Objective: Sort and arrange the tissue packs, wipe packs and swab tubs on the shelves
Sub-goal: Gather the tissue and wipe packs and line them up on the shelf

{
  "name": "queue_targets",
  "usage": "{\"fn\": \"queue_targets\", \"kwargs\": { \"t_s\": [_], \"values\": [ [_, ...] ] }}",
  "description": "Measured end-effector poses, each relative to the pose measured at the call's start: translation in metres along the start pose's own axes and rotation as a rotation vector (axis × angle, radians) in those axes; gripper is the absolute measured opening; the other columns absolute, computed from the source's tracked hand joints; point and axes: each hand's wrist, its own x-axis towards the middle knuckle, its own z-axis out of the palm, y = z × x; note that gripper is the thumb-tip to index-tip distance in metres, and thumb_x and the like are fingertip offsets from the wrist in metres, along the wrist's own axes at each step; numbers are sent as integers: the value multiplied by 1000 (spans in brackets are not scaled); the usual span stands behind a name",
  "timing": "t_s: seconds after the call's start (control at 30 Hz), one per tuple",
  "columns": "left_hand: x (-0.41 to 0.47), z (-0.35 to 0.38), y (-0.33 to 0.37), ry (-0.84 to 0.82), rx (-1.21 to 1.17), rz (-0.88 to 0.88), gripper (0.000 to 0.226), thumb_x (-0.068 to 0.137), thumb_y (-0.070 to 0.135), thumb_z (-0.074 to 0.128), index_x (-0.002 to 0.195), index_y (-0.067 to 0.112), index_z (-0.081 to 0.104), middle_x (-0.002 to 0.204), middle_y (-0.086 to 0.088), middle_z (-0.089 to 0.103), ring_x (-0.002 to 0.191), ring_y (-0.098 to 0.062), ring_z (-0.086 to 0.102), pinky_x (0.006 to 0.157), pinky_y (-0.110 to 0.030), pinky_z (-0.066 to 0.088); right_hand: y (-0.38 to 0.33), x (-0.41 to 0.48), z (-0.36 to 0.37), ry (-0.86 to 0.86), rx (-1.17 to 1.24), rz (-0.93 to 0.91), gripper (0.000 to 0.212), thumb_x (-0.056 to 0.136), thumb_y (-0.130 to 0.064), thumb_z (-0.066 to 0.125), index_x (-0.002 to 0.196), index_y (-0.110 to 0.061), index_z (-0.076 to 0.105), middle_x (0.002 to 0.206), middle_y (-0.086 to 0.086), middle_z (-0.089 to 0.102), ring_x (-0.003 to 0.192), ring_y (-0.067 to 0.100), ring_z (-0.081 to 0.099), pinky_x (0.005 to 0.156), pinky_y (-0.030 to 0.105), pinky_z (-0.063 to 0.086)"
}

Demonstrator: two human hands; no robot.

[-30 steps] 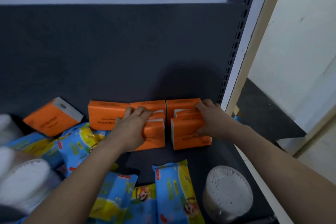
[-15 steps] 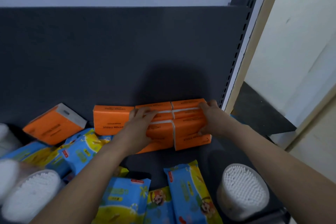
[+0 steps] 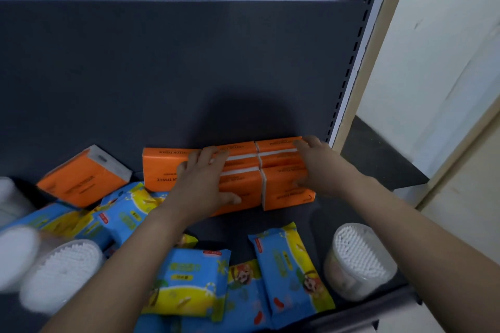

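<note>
Both arms are bare along all that shows of them — the left forearm (image 3: 121,265) comes in from the near left of the orange tissue packs (image 3: 159,167), the right forearm (image 3: 419,230) from their near right, each long, slim and narrowing toward the wrist. The left hand (image 3: 201,184), over the packs' middle, is bare too and shows its back, with low knuckles, four fingers (image 3: 208,155) and a thumb all cleanly outlined. The right hand (image 3: 319,167), at the packs' right end, is likewise bare, its back rounded and its fingertips (image 3: 311,141) smeared by blur — the nails are too soft to make out.
</note>
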Motion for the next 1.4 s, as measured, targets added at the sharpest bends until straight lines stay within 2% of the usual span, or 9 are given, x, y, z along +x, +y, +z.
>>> {"fn": "queue_targets", "kwargs": {
  "t_s": [0.13,0.23,0.4,0.5,0.73,0.87,1.0,1.23,1.4],
  "values": [
    [-15,-20,-1,178,-138,55,42,83,29,66,120,19,51,117,3,48,109,-14,42,89,-24,32,-26,-19,-9,129,114,-141,35,86,-14,56,121,-14,49,115,2,51,108,23,52,83,30,44],
    [-29,-28,-11,-68,-194,51,17,80,22,70,94,22,60,89,11,55,89,-10,53,69,-22,39,-49,-29,-4,-125,132,-237,32,84,-15,62,115,-16,58,110,0,60,104,20,56,79,28,45],
    [-57,-23,-24,-674,12,-20,48,78,31,72,122,24,53,116,7,53,99,-11,53,82,-24,46,-71,-39,15,-687,-18,-212,75,83,-22,70,146,-27,30,149,-2,36,133,22,38,104,33,38],
    [-72,-20,-27,-732,37,-63,62,77,33,72,133,24,46,133,3,48,119,-17,48,98,-33,42,-76,-36,28,-790,-220,-251,90,79,-25,74,149,-34,17,153,-1,26,137,26,31,103,36,36],
    [-90,-28,-14,-495,-1,-183,54,72,25,78,120,16,56,121,-1,54,113,-21,50,92,-28,39,-70,-28,34,-754,-262,-292,99,68,-25,83,147,-27,23,145,2,36,128,29,41,92,37,44],
    [-96,-34,-14,-251,-195,-211,28,72,19,79,89,19,56,94,0,59,89,-19,56,71,-30,43,-67,-26,25,-697,-176,-365,49,67,-29,84,108,-20,58,100,-8,58,94,17,56,71,28,49],
    [-113,-40,-10,-42,-438,-246,17,78,13,73,86,11,58,89,-10,65,83,-27,61,75,-45,49,-61,-20,-1,-612,-7,-430,27,68,-25,81,76,-27,56,78,-9,56,74,12,53,64,29,46],
    [-141,-55,-7,288,-705,-371,20,82,14,68,93,3,55,86,-3,69,73,-11,65,63,-23,52,-69,-17,-22,-282,553,-389,18,71,-17,79,81,-19,64,77,3,61,67,15,57,59,30,47],
    [-170,-75,-23,558,-817,-452,15,83,11,66,93,5,56,80,1,67,58,2,62,50,-13,47,-104,-21,-27,-98,943,-285,21,72,-9,79,89,-7,69,65,2,58,43,0,52,41,10,41]
  ]
}}
